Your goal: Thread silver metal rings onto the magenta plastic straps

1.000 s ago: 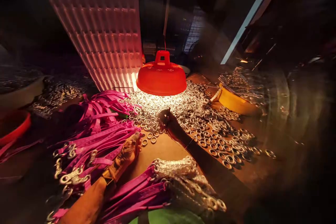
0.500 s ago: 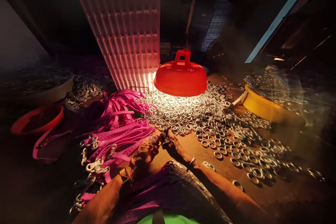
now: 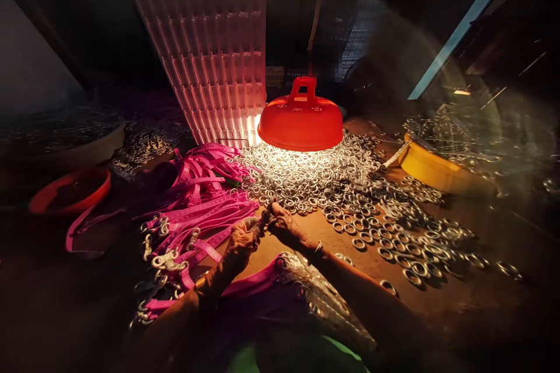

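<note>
My left hand [image 3: 245,238] and my right hand [image 3: 285,226] meet at the middle of the brown work surface [image 3: 315,230]. Both have their fingers closed, fingertips together, on something small and dark that I cannot make out. Just left of them lie pink straps [image 3: 219,210] with metal fittings [image 3: 168,260] on their ends. A large heap of metal rings [image 3: 297,180] spreads behind and to the right of my hands. Nearer my body, more pink straps [image 3: 256,280] with metal ends lie across my lap.
A red lamp shade [image 3: 300,122] hangs low over the rings. Behind it leans a ribbed panel [image 3: 214,52]. At the right is a yellow container [image 3: 433,169] with metal pieces; at the left, a red bowl [image 3: 70,189] and a larger basin [image 3: 100,143].
Both hands have moved slightly up and left in view, still together. More pink strap shows below my left hand. The whole view has shifted a little.
</note>
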Motion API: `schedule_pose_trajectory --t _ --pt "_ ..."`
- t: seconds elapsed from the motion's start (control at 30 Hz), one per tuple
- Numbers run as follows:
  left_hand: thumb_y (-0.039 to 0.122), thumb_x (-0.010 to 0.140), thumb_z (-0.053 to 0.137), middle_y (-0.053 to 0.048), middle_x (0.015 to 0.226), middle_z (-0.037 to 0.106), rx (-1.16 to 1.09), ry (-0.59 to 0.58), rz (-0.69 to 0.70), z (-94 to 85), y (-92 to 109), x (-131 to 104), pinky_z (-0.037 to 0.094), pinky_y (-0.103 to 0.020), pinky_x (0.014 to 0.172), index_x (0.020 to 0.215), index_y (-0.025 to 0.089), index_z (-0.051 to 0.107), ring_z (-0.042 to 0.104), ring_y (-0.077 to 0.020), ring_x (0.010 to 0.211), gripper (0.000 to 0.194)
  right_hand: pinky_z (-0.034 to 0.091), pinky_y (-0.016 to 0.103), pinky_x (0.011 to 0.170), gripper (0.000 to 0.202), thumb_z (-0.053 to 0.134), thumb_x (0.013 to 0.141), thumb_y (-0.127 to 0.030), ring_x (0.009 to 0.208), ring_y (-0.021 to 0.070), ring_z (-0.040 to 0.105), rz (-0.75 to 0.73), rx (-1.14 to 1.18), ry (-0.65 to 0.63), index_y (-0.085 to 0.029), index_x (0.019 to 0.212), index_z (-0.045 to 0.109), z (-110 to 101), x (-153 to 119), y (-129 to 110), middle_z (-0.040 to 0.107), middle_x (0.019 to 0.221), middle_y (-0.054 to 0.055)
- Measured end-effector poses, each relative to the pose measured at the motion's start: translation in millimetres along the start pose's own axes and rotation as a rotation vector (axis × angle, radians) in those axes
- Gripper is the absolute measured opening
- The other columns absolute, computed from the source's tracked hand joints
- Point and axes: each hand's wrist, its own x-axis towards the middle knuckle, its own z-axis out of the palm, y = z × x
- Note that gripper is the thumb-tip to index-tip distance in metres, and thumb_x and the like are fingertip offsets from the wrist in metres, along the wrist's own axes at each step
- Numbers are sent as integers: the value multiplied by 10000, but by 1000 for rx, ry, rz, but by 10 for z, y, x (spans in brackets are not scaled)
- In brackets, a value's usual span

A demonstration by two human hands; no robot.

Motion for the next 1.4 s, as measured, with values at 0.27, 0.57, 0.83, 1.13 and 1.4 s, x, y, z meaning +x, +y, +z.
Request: schedule_pose_trajectory --t 0.27,0.57,0.83,1.13,1.4 --pt "443 555 712 91 436 320 -38 -154 -259 -220 231 -131 90 -209 391 603 161 422 188 -14 367 408 262 205 465 215 508 827 -294 470 67 370 -41 -274 -331 -175 985 424 -137 -272 -438 473 584 -57" --pt "567 806 537 36 542 329 183 -527 -317 -255 100 -675 166 -234 470 637 118 505 245 -65 516 482 195 286 489 164 513 831 -246 513 125 390 24 -554 -381 -211 983 461 -116 -1291 -777 560 690 37" --pt "589 791 542 -8 608 443 35 -463 -447 -101 121 -1050 269 -210 493 675 105 520 379 -80 541 498 202 294 506 218 508 830 -339 533 121 406 156 -375 -415 -208 984 426 2 -1430 -686 583 693 33" --pt "386 689 736 -14 575 485 -263 -383 -548 -55 -91 -1184 317 -195 467 646 73 572 438 -80 505 356 276 239 482 103 466 826 -270 555 100 388 202 -160 -529 -194 792 405 46 -1456 -595 519 668 11" --pt "388 637 767 21 517 439 -270 -367 -569 -90 -116 -1150 285 -193 428 585 108 512 392 -64 449 382 245 232 472 55 463 818 -186 531 89 351 183 -304 -692 -182 865 434 34 -1291 -680 480 660 -11"
